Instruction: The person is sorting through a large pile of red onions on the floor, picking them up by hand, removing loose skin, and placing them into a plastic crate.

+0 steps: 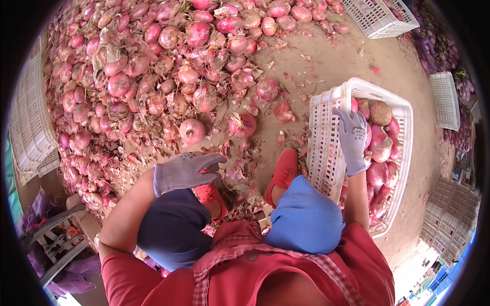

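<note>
My left hand (189,171), in a light purple knit glove, is held above my left knee with its fingers apart and nothing seen in it. A red onion (192,131) lies on the ground just beyond it, and another onion (242,125) with loose skin lies to the right. My right hand (353,139), gloved the same way, lies over the near side of a white plastic crate (408,153), its fingers spread at the rim and over the onions. Red onions (377,174) fill much of the crate; whether the palm touches one is hidden.
A large heap of red onions (153,69) with dry skins spreads ahead and left. More white crates stand at the upper right (377,19), far right (445,100) and left (28,118). Purple mesh sacks (428,49) line the right. A metal frame (63,264) is at lower left.
</note>
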